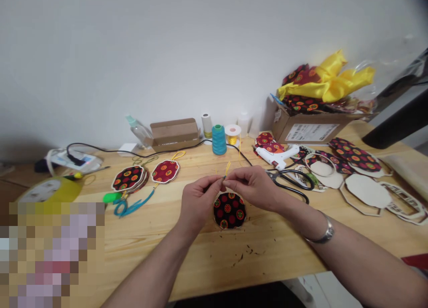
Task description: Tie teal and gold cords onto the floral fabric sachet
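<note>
My left hand (203,199) and my right hand (252,187) meet fingertip to fingertip above the table's middle. Both pinch a thin yellow cord (228,167), whose loose end sticks up past the fingers. Just below them lies a black fabric-covered ornament (230,211) with red and orange flower rounds and a pale scalloped rim. The fingers cover the spot where cord and ornament would meet. Black-handled scissors (294,181) rest to the right of my right hand, beside a white glue gun (277,155).
At left are a stack of black ornaments (129,178), a red ornament (165,171) and teal cord (129,207). A teal thread cone (219,140) and yellow cord spool (232,133) stand behind. Pale cut-out shapes (366,192) and a cardboard box (307,129) of fabric occupy the right.
</note>
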A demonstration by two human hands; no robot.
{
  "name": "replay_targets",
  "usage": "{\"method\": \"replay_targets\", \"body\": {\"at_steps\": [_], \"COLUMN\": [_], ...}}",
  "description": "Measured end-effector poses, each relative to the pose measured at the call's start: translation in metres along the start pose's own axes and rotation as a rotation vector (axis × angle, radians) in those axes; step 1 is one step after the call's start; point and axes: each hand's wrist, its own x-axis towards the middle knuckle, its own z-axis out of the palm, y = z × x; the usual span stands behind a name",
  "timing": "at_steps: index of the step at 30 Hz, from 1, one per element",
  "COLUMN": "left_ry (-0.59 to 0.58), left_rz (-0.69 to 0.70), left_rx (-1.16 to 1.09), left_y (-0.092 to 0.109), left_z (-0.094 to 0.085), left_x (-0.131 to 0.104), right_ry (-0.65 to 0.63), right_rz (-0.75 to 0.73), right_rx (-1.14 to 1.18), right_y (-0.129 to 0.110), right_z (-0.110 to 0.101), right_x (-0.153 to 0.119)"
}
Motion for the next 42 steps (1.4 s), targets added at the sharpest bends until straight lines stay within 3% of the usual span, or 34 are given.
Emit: {"method": "replay_targets", "body": {"at_steps": [7,19,35,39,42], "left_ry": [-0.032,0.051,0.069,0.015,-0.094], "left_rz": [0.091,0.087,0.075,0.149,0.211], "left_rx": [-0.005,0.057,0.118,0.211,0.268], "left_y": [-0.003,0.002,0.000,-0.003,-0.005], "left_z": [-0.001,0.000,0.000,-0.001,-0.001], "left_x": [-0.001,0.000,0.001,-0.001,-0.002], "right_ry": [0.010,0.056,0.080,0.097,0.099], "right_rz": [0.024,-0.073,-0.406,-0.554,-0.614], "right_rx": [-0.001,-0.056,-0.677,-0.872,-0.975], "right_y": [0.001,0.001,-0.004,-0.002,-0.002], "right_z": [0.000,0.006,0.007,0.002,-0.005], "right_x": [0.001,-0.001,-0.008,-0.009,-0.009]}}
